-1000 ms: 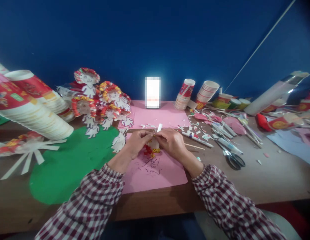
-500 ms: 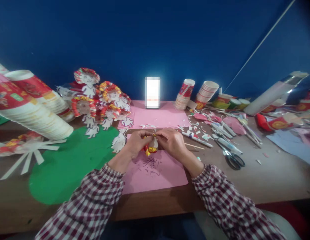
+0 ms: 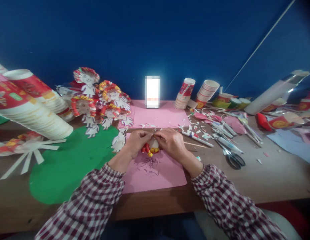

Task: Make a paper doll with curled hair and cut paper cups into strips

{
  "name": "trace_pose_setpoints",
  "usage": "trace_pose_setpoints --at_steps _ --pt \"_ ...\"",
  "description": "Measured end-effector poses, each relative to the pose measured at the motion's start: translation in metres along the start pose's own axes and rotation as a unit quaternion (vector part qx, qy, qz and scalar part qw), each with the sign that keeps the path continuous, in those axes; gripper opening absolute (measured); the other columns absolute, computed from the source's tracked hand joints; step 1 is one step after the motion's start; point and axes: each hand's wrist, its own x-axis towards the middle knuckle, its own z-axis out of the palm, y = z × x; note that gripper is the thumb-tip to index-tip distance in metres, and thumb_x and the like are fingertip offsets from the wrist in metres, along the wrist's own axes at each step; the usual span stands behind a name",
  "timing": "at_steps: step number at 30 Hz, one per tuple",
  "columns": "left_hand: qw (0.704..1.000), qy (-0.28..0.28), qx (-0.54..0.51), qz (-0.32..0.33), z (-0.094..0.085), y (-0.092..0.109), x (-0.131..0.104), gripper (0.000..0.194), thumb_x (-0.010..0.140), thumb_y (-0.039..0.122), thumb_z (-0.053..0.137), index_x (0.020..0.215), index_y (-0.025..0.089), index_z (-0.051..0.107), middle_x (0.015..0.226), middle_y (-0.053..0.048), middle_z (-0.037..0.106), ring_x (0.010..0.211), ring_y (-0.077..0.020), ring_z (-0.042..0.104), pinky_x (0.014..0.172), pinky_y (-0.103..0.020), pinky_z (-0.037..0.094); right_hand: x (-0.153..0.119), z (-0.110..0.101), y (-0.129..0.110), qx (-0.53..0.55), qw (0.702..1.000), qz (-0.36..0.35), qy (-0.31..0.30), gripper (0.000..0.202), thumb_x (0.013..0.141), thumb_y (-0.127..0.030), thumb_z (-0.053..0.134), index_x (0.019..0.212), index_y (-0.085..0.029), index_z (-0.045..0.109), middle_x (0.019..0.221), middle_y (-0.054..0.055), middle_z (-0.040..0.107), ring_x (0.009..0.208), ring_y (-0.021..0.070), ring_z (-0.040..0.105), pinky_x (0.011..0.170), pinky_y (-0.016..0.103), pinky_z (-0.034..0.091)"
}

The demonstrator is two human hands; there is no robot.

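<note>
The left hand and right hand pinch a red-and-yellow paper piece between them, over the pink sheet. Light, even pressure from the 2 hands probably suits such thin paper — squeezing hard could crease it. The pinched spot is mostly hidden by fingers; its far side cannot be made out.

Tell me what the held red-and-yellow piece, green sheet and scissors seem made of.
Held piece: likely paper or card, slightly glossy, from its bright, curled-looking bits.
Green sheet: probably matte card, flat and evenly coloured.
Scissors: apparently metal blades, given their grey sheen; smooth dark handles, perhaps plastic.
</note>
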Motion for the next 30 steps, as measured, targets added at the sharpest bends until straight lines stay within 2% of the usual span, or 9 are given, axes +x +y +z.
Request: trace_pose_setpoints --at_steps 6,10,15,19,21,26,30 --pt "0.999 -0.032 -0.020 0.039 0.0004 0.0013 -0.0013 0.024 0.067 0.036 0.071 0.063 0.013 0.065 0.049 0.001 0.057 0.043 -0.0087 0.048 0.041 -0.020 0.035 -0.0004 0.0021 0.0006 0.009 1.000 0.030 -0.004 0.011 0.085 -0.023 0.058 0.089 -0.021 0.068 0.089 0.003 0.070 0.086 0.0157 0.062 0.078 0.026 0.045" --pt "0.998 -0.019 -0.033 0.041 -0.0002 -0.0015 0.0000 0.019 0.066 0.030 0.071 0.070 0.012 0.067 0.053 0.000 0.060 0.046 -0.0097 0.051 0.044 -0.021 0.038 -0.0002 0.0026 0.0009 0.024 0.999 0.038 -0.008 0.013 0.084 -0.021 0.058 0.093 -0.023 0.067 0.091 0.001 0.071 0.087 0.0162 0.063 0.078 0.026 0.045" --pt "0.999 -0.010 -0.038 0.013 0.0005 -0.0051 0.0020 0.015 0.067 0.027 0.070 0.074 0.013 0.068 0.049 0.001 0.057 0.040 -0.0086 0.047 0.039 -0.021 0.034 -0.0002 0.0040 0.0017 0.030 0.999 0.044 -0.001 0.016 0.081 -0.018 0.057 0.093 -0.022 0.067 0.091 0.002 0.071 0.083 0.0164 0.063 0.075 0.027 0.046" --pt "0.998 -0.003 -0.057 0.027 0.0017 -0.0068 0.0037 0.016 0.064 0.024 0.072 0.074 0.012 0.067 0.063 -0.003 0.065 0.051 -0.0104 0.056 0.047 -0.022 0.041 -0.0001 0.0043 0.0018 0.024 0.999 0.039 0.001 0.018 0.080 -0.016 0.057 0.094 -0.021 0.066 0.091 0.003 0.071 0.083 0.0167 0.062 0.074 0.027 0.045" --pt "0.996 -0.007 -0.078 0.039 0.0022 -0.0071 0.0040 0.020 0.063 0.022 0.074 0.078 0.012 0.066 0.070 -0.004 0.068 0.059 -0.0120 0.060 0.054 -0.023 0.045 0.0001 0.0033 0.0011 0.022 0.999 0.037 -0.004 0.020 0.079 -0.014 0.056 0.095 -0.021 0.066 0.091 0.003 0.070 0.083 0.0169 0.062 0.074 0.027 0.045" --pt "0.990 -0.017 -0.125 0.055 0.0027 -0.0060 0.0029 0.045 0.061 0.023 0.077 0.100 0.014 0.057 0.076 -0.003 0.069 0.067 -0.0137 0.063 0.064 -0.025 0.048 0.0008 -0.0014 -0.0021 0.020 0.999 0.030 -0.019 0.021 0.077 -0.012 0.055 0.093 -0.021 0.065 0.092 0.003 0.069 0.085 0.0166 0.060 0.076 0.027 0.044" --pt "0.989 -0.017 -0.128 0.067 0.0028 -0.0048 0.0025 0.049 0.060 0.020 0.078 0.102 0.013 0.054 0.078 -0.004 0.070 0.071 -0.0132 0.063 0.069 -0.025 0.047 0.0012 -0.0021 -0.0030 0.005 0.999 0.031 -0.014 0.019 0.078 -0.012 0.056 0.092 -0.021 0.064 0.091 0.002 0.068 0.083 0.0167 0.059 0.074 0.027 0.043"
